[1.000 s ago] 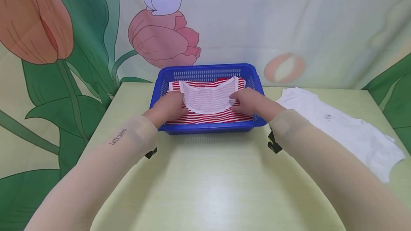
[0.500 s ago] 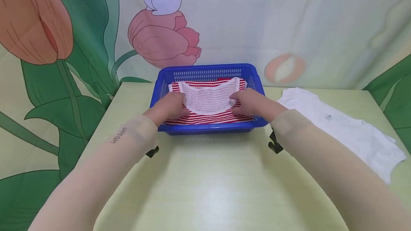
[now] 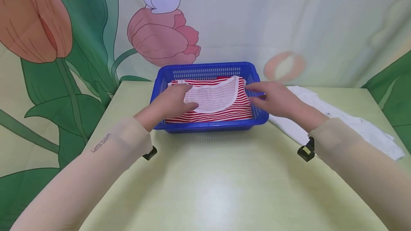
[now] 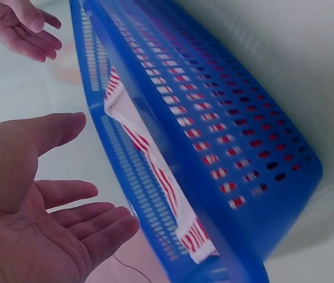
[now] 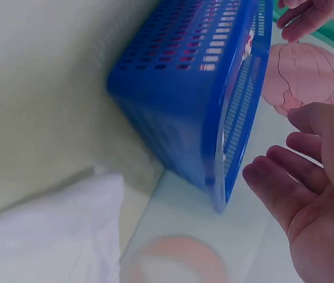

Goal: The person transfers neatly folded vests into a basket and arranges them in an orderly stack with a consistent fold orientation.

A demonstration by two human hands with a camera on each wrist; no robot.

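Note:
A folded red-and-white striped shirt (image 3: 218, 115) with a white-trimmed neckline lies in the blue plastic basket (image 3: 205, 127). Above the basket's left part is my left hand (image 3: 171, 101), thumb and fingers spread apart and holding nothing; the left wrist view shows its palm clear of the cloth. My right hand (image 3: 276, 97) hovers over the basket's right rim, its fingers loosely extended, also with nothing in it. In the right wrist view a gap separates the right fingers (image 5: 267, 177) from the basket's wall.
A white shirt (image 3: 346, 117) lies spread on the right of the pale table (image 3: 212, 181), partly behind my right forearm. Behind the basket hangs a backdrop cloth (image 3: 237, 20) printed with tulips. Something red shows at the back inside the basket.
Both hands have let go of the striped shirt. The right hand has moved right, out to the basket's rim; the left has lifted slightly and opened. The shirt stays in the basket.

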